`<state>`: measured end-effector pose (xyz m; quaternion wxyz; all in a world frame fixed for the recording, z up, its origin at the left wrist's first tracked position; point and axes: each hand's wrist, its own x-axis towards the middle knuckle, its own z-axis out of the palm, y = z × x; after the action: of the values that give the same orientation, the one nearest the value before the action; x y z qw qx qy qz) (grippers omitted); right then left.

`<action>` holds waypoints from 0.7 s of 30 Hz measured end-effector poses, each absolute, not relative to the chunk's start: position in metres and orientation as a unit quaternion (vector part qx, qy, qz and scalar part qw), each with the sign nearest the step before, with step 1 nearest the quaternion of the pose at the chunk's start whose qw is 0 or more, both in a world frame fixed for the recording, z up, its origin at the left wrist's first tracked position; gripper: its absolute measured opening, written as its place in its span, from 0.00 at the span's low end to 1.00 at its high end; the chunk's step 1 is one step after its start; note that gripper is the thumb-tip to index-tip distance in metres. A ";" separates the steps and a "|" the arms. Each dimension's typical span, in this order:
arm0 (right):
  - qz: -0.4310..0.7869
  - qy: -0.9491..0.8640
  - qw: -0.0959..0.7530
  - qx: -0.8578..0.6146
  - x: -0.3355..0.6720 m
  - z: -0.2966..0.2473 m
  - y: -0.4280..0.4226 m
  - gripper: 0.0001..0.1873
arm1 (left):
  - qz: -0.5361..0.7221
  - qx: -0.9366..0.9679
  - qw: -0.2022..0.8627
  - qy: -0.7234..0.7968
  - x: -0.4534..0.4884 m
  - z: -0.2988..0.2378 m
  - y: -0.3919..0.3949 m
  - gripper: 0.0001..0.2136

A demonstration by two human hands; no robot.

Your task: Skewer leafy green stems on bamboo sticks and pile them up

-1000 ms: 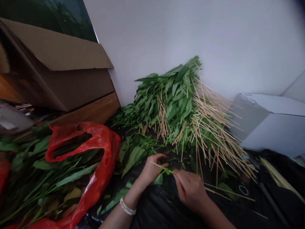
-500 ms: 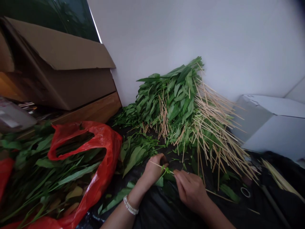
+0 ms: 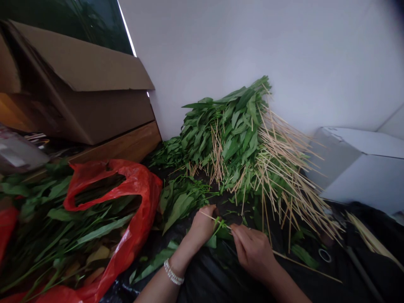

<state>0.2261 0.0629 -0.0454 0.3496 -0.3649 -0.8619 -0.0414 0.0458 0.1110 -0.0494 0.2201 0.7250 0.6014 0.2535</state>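
Observation:
My left hand [image 3: 203, 225], with a pearl-like bracelet at the wrist, is closed around green leafy stems [image 3: 219, 226]. Its fingertips are turned away from the camera. My right hand [image 3: 252, 248] pinches a thin wooden skewer [image 3: 206, 215] just right of the left one. The skewer crosses over the left hand, and the stems are threaded or wrapped on it; which of these I cannot tell. Beyond both hands lies a big heap of leafy greens [image 3: 235, 122] with many bare skewers [image 3: 284, 143] sticking out to the right.
At left, a red plastic bag [image 3: 151, 189] holds more long-leaved greens [image 3: 91, 235]. Behind it an open cardboard box [image 3: 104, 113] rests on a wooden ledge [image 3: 126, 141]. A white box [image 3: 362, 168] stands at right. Black plastic sheeting [image 3: 202, 282] and loose leaves [image 3: 179, 206] lie underneath.
Both hands keep nearly the same grip and place on the stems and skewer. The whole view has shifted very slightly.

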 end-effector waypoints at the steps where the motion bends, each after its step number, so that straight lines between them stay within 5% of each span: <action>1: -0.042 -0.862 0.349 -0.366 0.226 -0.045 0.063 0.12 | 0.251 0.727 0.221 0.600 0.046 -0.050 0.111 0.03; 9: -0.045 -0.857 0.355 -0.370 0.226 -0.044 0.063 0.12 | 0.481 0.602 0.318 0.553 0.032 -0.037 0.116 0.03; 14: -0.010 -0.847 0.365 -0.387 0.227 -0.048 0.065 0.12 | 0.605 0.449 0.473 0.456 0.025 -0.019 0.116 0.21; 16: 0.000 -0.840 0.371 -0.396 0.229 -0.050 0.066 0.12 | 0.625 0.432 0.465 0.455 0.025 -0.016 0.115 0.25; 21: 0.002 -0.829 0.375 -0.415 0.230 -0.053 0.068 0.11 | 0.614 0.487 0.375 0.496 0.024 -0.013 0.114 0.15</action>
<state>0.2300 0.0684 -0.0528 0.3753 -0.4146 -0.8290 0.0023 0.0239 0.1136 -0.0132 0.3747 0.4866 0.4964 0.6135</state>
